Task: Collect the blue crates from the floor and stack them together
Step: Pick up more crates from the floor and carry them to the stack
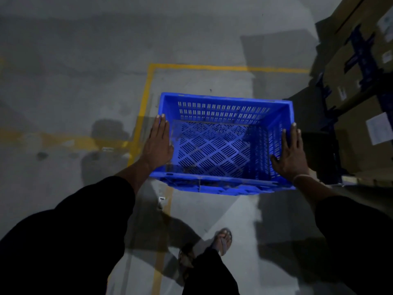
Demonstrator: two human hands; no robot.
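Head view, the only one here: one blue crate is held up off the grey floor between two hands. It's bright blue plastic, open on top, with rows of short slots in the walls and a diamond pattern of slots in the bottom (nothing can be seen inside it). The left hand is pressed flat against the crate's left wall, fingers straight and pointing away, thumb hooked just over the rim. The right hand is laid the same way on the right wall, fingers straight and spread, thumb inside the rim. So the crate is squeezed between two flat palms rather than gripped by curled fingers.

Count: one crate, two hands, two sandalled feet below the crate. Yellow lines are painted on the floor beyond the left hand. Past the right hand, cardboard boxes are stacked on blue racking, several with white labels, but the print is too blurred to be read.
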